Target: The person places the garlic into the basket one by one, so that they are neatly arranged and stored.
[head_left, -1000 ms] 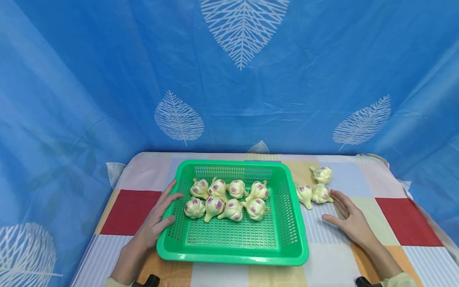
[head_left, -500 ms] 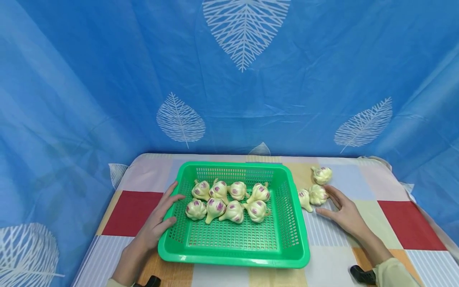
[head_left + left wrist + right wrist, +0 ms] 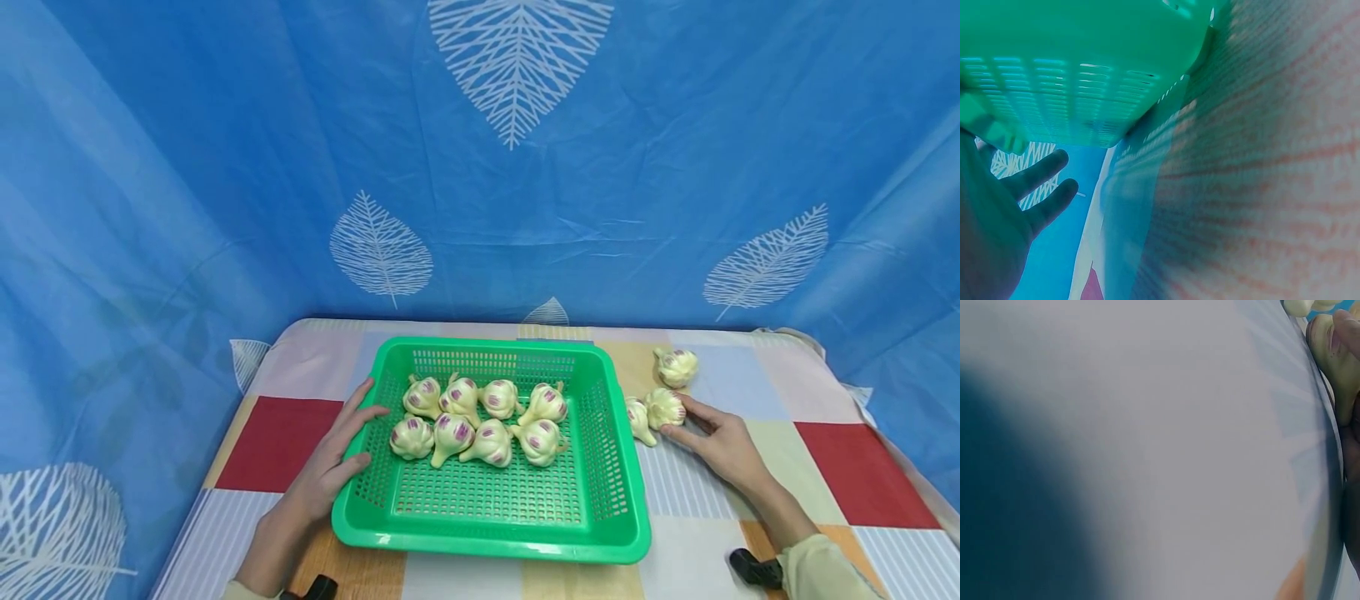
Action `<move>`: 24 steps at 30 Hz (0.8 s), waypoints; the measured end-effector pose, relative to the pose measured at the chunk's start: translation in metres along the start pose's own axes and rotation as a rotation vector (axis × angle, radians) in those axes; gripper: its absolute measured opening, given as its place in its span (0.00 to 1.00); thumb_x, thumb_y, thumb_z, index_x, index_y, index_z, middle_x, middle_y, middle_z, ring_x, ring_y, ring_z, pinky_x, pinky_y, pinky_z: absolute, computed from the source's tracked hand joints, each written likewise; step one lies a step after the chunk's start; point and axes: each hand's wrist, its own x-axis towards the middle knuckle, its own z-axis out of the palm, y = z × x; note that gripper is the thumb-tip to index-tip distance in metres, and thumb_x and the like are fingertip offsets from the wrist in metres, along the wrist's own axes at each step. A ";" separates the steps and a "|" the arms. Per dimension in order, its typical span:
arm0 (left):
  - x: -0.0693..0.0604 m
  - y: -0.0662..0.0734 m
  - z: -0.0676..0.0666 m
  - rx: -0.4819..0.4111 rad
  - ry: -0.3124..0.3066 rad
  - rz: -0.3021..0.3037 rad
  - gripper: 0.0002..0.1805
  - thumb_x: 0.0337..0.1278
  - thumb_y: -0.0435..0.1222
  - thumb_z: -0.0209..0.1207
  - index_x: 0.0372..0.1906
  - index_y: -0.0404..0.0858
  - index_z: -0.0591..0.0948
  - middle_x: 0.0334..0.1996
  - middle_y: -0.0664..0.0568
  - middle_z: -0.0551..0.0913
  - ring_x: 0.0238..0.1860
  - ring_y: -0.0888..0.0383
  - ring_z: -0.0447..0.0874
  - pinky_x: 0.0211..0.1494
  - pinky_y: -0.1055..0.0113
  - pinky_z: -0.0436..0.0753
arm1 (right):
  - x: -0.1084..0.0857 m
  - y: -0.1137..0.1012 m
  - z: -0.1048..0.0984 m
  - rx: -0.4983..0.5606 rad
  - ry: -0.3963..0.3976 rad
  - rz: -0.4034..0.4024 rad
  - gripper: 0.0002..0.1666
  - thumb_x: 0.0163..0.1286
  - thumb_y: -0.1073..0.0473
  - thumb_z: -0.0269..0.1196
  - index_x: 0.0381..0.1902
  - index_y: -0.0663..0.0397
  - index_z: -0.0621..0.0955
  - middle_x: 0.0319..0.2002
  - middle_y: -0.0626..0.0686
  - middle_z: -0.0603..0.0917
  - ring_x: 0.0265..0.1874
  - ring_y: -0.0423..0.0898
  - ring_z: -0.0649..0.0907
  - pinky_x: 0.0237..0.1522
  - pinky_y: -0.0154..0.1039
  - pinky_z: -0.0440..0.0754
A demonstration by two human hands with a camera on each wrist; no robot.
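A green plastic basket [image 3: 491,546] holds several garlic bulbs [image 3: 453,435] with purple streaks, lying in two rows. My left hand [image 3: 322,467] rests against its left rim, fingers spread and fairly straight; the left wrist view shows those fingers [image 3: 1041,203] beside the slotted basket wall [image 3: 1066,94]. Right of the basket, my right hand [image 3: 723,446] pinches a garlic bulb [image 3: 664,408] between thumb and fingers, low at the cloth. Another bulb [image 3: 639,419] lies touching it near the basket wall, and a third [image 3: 677,367] lies behind. In the right wrist view, the pinched bulb [image 3: 1335,353] is partly cut off.
A checked cloth [image 3: 577,579] covers the table under the basket. Blue curtains [image 3: 480,233] with white leaf prints hang behind the table and at both sides.
My right hand has moved left and closed its thumb and fingers on the nearest bulb, which has shifted slightly left and turned. My left hand stays at the basket rim.
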 end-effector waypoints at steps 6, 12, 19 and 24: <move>0.000 0.001 -0.002 -0.003 0.002 0.004 0.30 0.58 0.32 0.51 0.68 0.37 0.72 0.80 0.45 0.47 0.77 0.51 0.47 0.59 0.54 0.76 | 0.001 -0.008 -0.006 -0.008 -0.028 0.051 0.42 0.63 0.49 0.73 0.67 0.70 0.74 0.62 0.69 0.77 0.61 0.43 0.75 0.47 0.14 0.66; 0.002 0.000 -0.004 -0.016 -0.007 -0.001 0.30 0.58 0.32 0.51 0.69 0.38 0.71 0.80 0.46 0.46 0.77 0.54 0.46 0.58 0.55 0.77 | -0.003 -0.019 -0.017 -0.011 -0.033 0.083 0.43 0.65 0.49 0.72 0.68 0.71 0.72 0.64 0.71 0.74 0.62 0.67 0.73 0.46 0.14 0.66; 0.003 0.002 -0.002 -0.014 0.001 0.001 0.31 0.55 0.33 0.51 0.67 0.36 0.72 0.80 0.46 0.48 0.76 0.48 0.48 0.54 0.57 0.80 | -0.007 -0.035 -0.030 0.069 -0.023 -0.025 0.38 0.65 0.59 0.71 0.65 0.77 0.72 0.62 0.74 0.74 0.55 0.20 0.70 0.47 0.19 0.72; 0.002 0.003 -0.001 -0.021 0.010 -0.007 0.31 0.54 0.33 0.52 0.67 0.37 0.73 0.80 0.48 0.48 0.75 0.45 0.49 0.53 0.57 0.81 | -0.007 -0.056 -0.041 0.080 -0.052 -0.077 0.37 0.64 0.63 0.72 0.65 0.77 0.72 0.61 0.75 0.75 0.53 0.19 0.71 0.47 0.22 0.75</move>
